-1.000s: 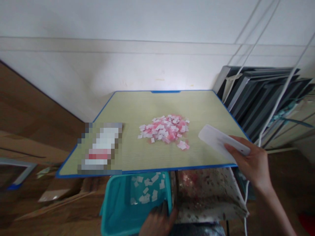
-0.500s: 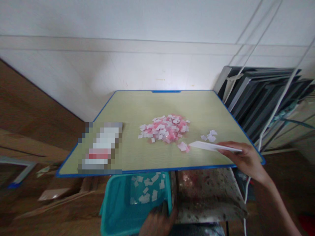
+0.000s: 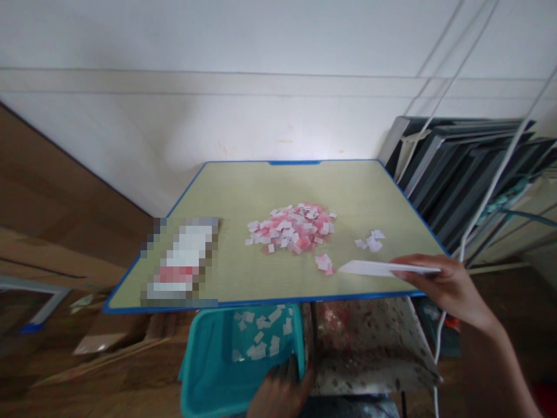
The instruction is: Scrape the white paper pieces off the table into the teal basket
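Observation:
My right hand [image 3: 444, 285] pinches a thin white card [image 3: 369, 268] over the front right of a small table [image 3: 243, 180] with a blue edge. The card's pointed tip lies close beside a little clump of white and pink pieces [image 3: 324, 263]. Behind it is a larger pile of small white paper squares and pink film bits [image 3: 291, 226]. Several white squares [image 3: 373, 241] lie apart to the right. Below the table, my left hand [image 3: 281, 389] grips the right rim of a teal basin [image 3: 204, 371], with white paper squares [image 3: 259, 348] on its bottom.
A blurred-out object [image 3: 185, 255] lies at the table's left. A stained stool [image 3: 365, 348] stands under the front edge, right of the basin. Dark flat panels [image 3: 470, 157] lean at the right, with a white cable [image 3: 500, 168] hanging before them. Cardboard [image 3: 65, 215] stands at the left.
My right hand and the card have shifted slightly right and toward me. The little clump by the tip has shifted slightly, its pink bit nearer to me. My left hand stays on the basin.

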### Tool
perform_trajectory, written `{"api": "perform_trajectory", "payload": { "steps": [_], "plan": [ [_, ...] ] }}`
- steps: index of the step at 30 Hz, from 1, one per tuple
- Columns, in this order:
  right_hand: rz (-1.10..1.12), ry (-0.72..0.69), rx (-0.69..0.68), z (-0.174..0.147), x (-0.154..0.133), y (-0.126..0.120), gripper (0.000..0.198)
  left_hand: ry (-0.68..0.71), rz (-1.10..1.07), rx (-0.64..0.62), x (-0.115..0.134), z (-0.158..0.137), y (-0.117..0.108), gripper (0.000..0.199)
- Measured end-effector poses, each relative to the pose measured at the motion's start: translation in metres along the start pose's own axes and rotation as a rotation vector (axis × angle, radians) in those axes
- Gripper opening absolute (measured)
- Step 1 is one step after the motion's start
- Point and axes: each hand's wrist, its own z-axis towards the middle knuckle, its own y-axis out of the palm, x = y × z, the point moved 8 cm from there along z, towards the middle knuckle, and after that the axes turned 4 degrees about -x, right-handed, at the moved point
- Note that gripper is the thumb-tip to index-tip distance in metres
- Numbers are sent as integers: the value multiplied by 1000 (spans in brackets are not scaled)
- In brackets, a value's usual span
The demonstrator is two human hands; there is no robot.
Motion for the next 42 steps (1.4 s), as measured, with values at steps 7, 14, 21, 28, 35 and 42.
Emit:
{"api": "perform_trajectory", "payload": {
  "steps": [7,14,21,28,35,42],
  "plan": [
    [13,-42,72,15,-8,14,14,-12,13,56,0,-1,2,54],
    [-18,41,252,12,0,2,18,-14,6,78,-1,-1,1,54],
    [-35,53,291,4,2,-8,18,-6,6,49,-1,0,1,51],
    [-34,78,333,-5,9,-16,18,-18,9,95,0,-2,2,52],
    [-25,130,345,-9,15,-20,22,-21,9,88,-1,-1,1,54],
    [-1,145,281,-11,18,-17,20,-9,12,22,-1,0,2,55]
  ]
}}
